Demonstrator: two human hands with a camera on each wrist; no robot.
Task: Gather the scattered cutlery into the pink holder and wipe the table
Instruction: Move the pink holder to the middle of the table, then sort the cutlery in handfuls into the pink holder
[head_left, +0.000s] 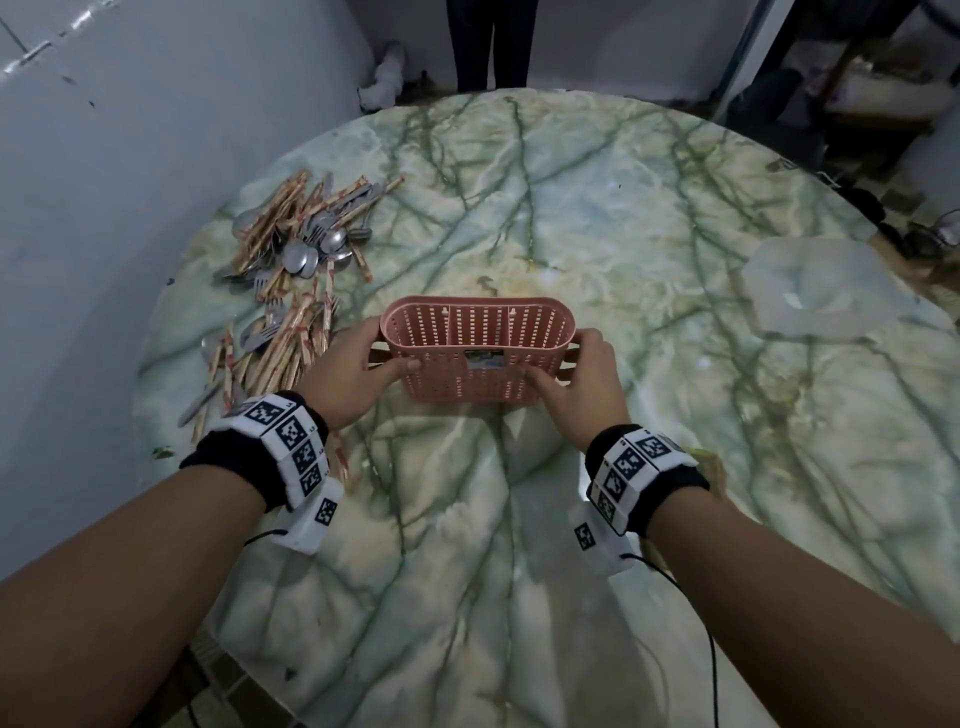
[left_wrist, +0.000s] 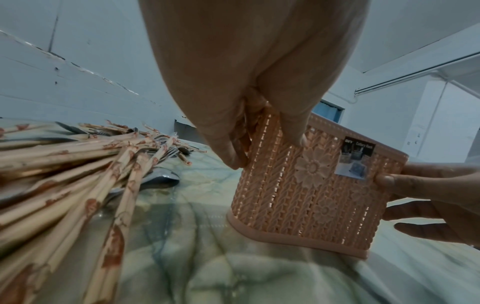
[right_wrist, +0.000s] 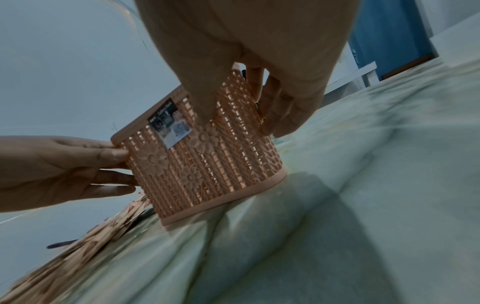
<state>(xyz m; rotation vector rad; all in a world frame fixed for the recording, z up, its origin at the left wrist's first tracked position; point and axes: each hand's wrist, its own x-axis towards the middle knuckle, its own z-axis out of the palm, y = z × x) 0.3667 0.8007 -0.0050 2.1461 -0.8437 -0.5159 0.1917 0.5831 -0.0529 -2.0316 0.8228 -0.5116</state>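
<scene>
- Two hands hold the pink holder (head_left: 477, 349) between them, my left hand (head_left: 347, 378) at its left end and my right hand (head_left: 586, 378) at its right end, near the middle of the marble table (head_left: 649, 218) just in front of me.
- Its long axis runs left to right across my view, mouth up, and in the head view all its compartments look empty.
- From the wrist views the holder is tilted; whether its base touches the table or hangs just above it I cannot tell.
- My left thumb lies on the near patterned wall while the fingers (left_wrist: 228, 150) curl round the left end, so this hand is grasping the holder.
- My right thumb presses the near wall beside the label (right_wrist: 170, 128), and the right fingers (right_wrist: 285, 111) wrap the far end, likewise grasping.
- The scattered cutlery (head_left: 291, 291), paper-sleeved chopsticks mixed with spoons and forks, lies to the left of the holder and runs away from me, none of it in the holder.
- My left hand is the nearer one to that pile; the closest chopsticks lie just beside its wrist.
- I judge the coming move is to settle the holder upright, then free the left hand to pick up cutlery.
- A pale cloth-like thing (head_left: 821, 291), too blurred to be sure of, lies well apart on my right.
</scene>
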